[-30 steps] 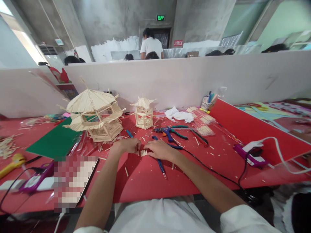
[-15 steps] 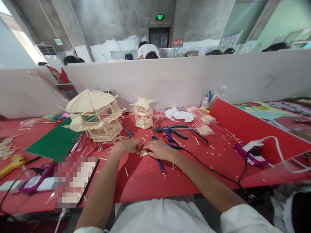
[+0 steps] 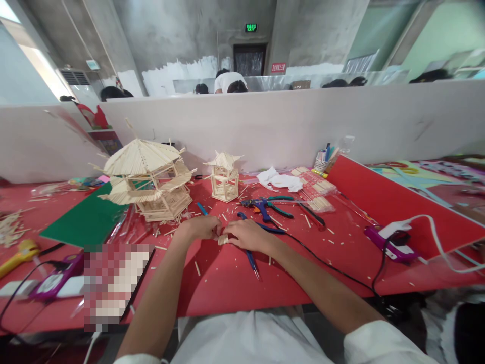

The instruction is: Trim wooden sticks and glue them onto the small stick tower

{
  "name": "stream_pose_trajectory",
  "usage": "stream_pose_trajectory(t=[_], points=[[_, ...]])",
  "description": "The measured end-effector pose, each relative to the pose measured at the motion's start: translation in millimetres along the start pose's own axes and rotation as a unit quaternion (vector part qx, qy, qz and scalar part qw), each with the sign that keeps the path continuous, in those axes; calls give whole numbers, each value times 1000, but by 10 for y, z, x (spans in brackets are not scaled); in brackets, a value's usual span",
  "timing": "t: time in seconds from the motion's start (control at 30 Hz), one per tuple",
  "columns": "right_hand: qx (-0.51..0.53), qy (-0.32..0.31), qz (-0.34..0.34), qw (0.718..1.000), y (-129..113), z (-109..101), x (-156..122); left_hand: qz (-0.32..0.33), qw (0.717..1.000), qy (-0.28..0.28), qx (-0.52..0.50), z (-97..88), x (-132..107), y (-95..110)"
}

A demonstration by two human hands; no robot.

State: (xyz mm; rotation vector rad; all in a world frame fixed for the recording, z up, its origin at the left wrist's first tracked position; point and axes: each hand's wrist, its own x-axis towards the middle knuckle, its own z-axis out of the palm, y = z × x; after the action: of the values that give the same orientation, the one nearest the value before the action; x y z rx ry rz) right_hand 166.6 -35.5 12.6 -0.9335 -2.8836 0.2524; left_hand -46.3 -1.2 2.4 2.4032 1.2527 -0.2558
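Observation:
A small panel of short wooden sticks, laid side by side, is between my hands at the middle of the table. My right hand grips its right edge with the fingertips. My left hand is closed, its fingertips pinched at the panel's upper left; whatever is in them is too small to make out. Just behind stands a little stick pavilion. To its left is a larger stick pavilion with a tiered roof. A blue pen-like tool lies beside my right wrist.
Pliers and a blue glue gun lie right of centre on the red table, among stick scraps. A green board and a yellow tool are at left. Purple power strip, cables and a red board occupy the right.
The stick panel has tilted slightly between my fingers, and my left fingers have shifted a little. The objects around have stayed in place.

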Motion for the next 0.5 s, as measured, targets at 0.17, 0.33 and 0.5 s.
stream_pose_trajectory(t=[0.17, 0.33, 0.5], points=[[3, 7, -4, 1000, 4, 18, 11, -1, 1000, 12, -7, -16, -19, 25], [9, 10, -5, 1000, -9, 25, 14, 1, 1000, 8, -17, -29, -39, 26], [7, 15, -6, 1000, -6, 45, 19, -2, 1000, -3, -24, -5, -16, -43]])
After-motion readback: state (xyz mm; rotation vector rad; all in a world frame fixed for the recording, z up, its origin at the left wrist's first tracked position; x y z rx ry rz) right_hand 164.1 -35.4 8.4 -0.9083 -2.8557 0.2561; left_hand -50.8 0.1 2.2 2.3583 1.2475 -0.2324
